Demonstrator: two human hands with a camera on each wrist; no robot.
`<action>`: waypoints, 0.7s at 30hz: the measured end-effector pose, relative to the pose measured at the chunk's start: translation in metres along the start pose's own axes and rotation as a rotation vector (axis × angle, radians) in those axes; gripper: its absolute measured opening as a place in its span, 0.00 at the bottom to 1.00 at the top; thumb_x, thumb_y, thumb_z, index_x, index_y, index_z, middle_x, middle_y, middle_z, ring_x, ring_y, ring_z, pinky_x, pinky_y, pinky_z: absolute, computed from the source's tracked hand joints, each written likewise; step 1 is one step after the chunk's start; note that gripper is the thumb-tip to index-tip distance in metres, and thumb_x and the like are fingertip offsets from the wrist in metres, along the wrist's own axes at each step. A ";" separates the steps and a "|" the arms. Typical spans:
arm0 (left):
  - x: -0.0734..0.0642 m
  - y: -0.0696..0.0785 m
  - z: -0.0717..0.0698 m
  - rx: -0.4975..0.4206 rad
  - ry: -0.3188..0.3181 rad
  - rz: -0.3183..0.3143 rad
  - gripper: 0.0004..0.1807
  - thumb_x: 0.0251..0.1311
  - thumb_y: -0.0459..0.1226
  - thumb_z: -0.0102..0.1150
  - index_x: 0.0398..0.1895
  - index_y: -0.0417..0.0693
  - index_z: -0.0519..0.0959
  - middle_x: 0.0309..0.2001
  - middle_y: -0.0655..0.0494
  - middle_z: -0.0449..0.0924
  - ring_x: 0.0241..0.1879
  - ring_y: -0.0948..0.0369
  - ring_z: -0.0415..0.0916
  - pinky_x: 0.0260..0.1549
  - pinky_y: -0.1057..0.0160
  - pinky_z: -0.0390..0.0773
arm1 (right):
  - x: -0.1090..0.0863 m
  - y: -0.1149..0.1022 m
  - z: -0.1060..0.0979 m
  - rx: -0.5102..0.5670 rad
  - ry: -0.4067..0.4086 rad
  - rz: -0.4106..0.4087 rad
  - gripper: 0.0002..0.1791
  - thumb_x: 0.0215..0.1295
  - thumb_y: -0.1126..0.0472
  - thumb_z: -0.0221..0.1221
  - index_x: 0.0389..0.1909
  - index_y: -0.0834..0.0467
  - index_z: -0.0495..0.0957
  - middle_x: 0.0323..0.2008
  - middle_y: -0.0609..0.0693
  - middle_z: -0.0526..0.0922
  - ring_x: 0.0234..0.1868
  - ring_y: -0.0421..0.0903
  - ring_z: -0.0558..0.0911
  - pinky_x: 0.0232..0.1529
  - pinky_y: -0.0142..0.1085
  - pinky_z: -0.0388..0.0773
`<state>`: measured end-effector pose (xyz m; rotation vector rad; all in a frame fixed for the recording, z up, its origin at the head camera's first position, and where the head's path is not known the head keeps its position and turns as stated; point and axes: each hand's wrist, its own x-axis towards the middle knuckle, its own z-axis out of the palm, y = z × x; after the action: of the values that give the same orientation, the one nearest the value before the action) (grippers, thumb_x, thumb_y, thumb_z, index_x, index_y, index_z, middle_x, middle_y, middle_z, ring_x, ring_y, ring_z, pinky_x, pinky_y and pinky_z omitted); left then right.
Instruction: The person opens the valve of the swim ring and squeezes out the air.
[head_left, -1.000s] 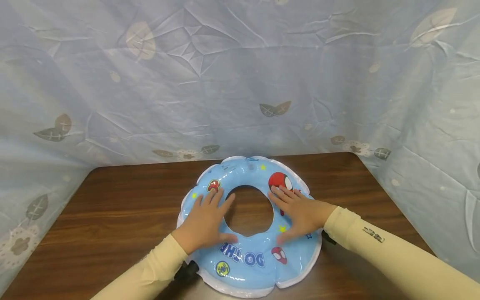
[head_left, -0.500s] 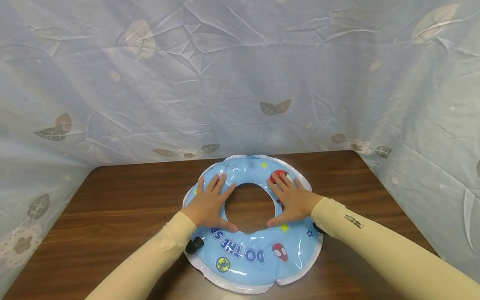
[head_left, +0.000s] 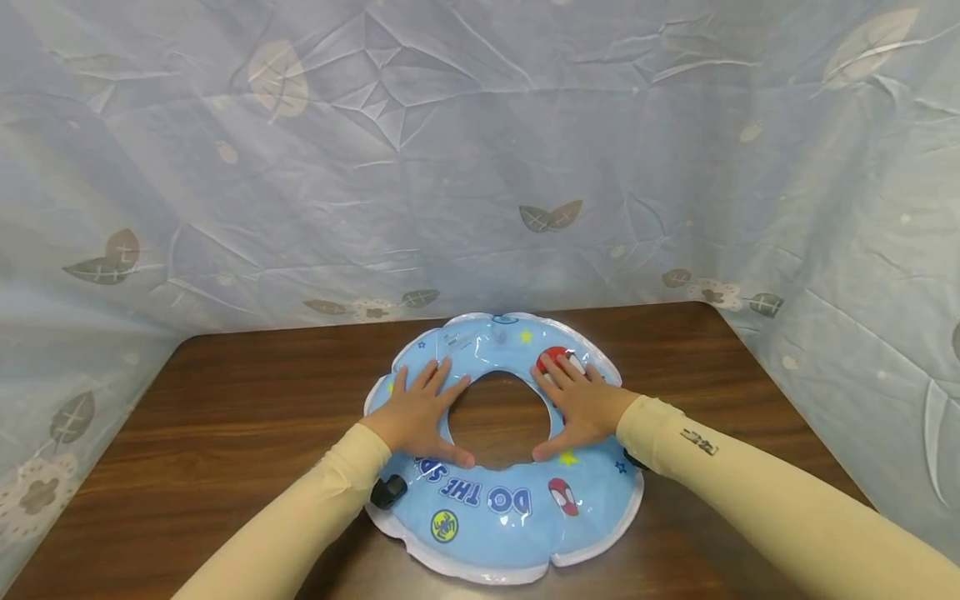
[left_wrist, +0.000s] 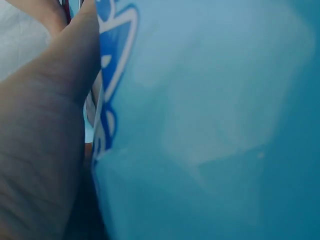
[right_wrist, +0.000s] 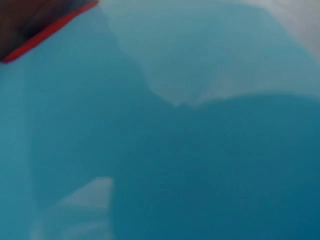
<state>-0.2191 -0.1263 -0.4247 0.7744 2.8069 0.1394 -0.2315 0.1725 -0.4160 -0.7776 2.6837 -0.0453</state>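
Observation:
A light-blue inflatable swim ring (head_left: 480, 542) with a white edge and cartoon prints lies flat on the brown wooden table (head_left: 247, 425). On its left side rests my left hand (head_left: 420, 414), fingers spread and straight, the thumb by the inner hole. Opposite it, my right hand (head_left: 585, 408) lies on the ring's right side, also with spread fingers. In the left wrist view the ring's blue surface (left_wrist: 200, 125) fills most of the picture beside the left hand (left_wrist: 45, 115). The right wrist view is nearly all blue ring (right_wrist: 175, 160), close up and blurred.
Behind the table hangs a pale grey-blue curtain (head_left: 465, 167) with leaf prints, which also runs along both sides. A black wrist camera (head_left: 388, 492) sits under the left wrist, touching or close over the ring.
Both hands shifted a little on the ring between one second and half a second ago, the right one inward to the left. Since then they have barely moved, still spread on it.

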 end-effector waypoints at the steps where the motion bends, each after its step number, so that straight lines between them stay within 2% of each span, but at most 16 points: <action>1: 0.000 0.000 0.000 -0.009 -0.009 0.001 0.70 0.42 0.77 0.66 0.84 0.55 0.51 0.84 0.39 0.37 0.82 0.40 0.34 0.73 0.28 0.33 | 0.001 0.000 0.000 -0.002 -0.006 0.000 0.74 0.47 0.17 0.61 0.84 0.56 0.41 0.84 0.59 0.38 0.83 0.64 0.40 0.75 0.69 0.40; 10: 0.003 -0.002 0.002 -0.044 -0.120 -0.028 0.71 0.44 0.78 0.64 0.86 0.59 0.43 0.84 0.43 0.30 0.83 0.44 0.27 0.74 0.31 0.31 | 0.003 -0.001 0.000 -0.027 -0.038 0.018 0.74 0.46 0.16 0.60 0.84 0.56 0.44 0.84 0.60 0.43 0.82 0.65 0.43 0.74 0.70 0.44; 17: 0.003 -0.002 0.002 -0.058 -0.094 -0.021 0.71 0.43 0.77 0.66 0.85 0.58 0.46 0.84 0.43 0.33 0.83 0.43 0.29 0.74 0.30 0.32 | 0.004 -0.002 -0.003 -0.049 -0.049 0.020 0.73 0.46 0.16 0.60 0.84 0.55 0.46 0.83 0.59 0.45 0.82 0.65 0.45 0.74 0.70 0.46; 21: 0.001 -0.003 -0.002 -0.067 -0.079 -0.018 0.70 0.42 0.78 0.65 0.85 0.59 0.48 0.84 0.44 0.35 0.83 0.43 0.31 0.74 0.31 0.33 | 0.002 0.000 -0.006 -0.006 -0.051 0.018 0.71 0.48 0.16 0.58 0.84 0.54 0.45 0.84 0.58 0.45 0.82 0.64 0.44 0.75 0.68 0.44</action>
<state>-0.2219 -0.1284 -0.4237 0.7234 2.7187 0.1942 -0.2349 0.1716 -0.4110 -0.7463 2.6435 -0.0125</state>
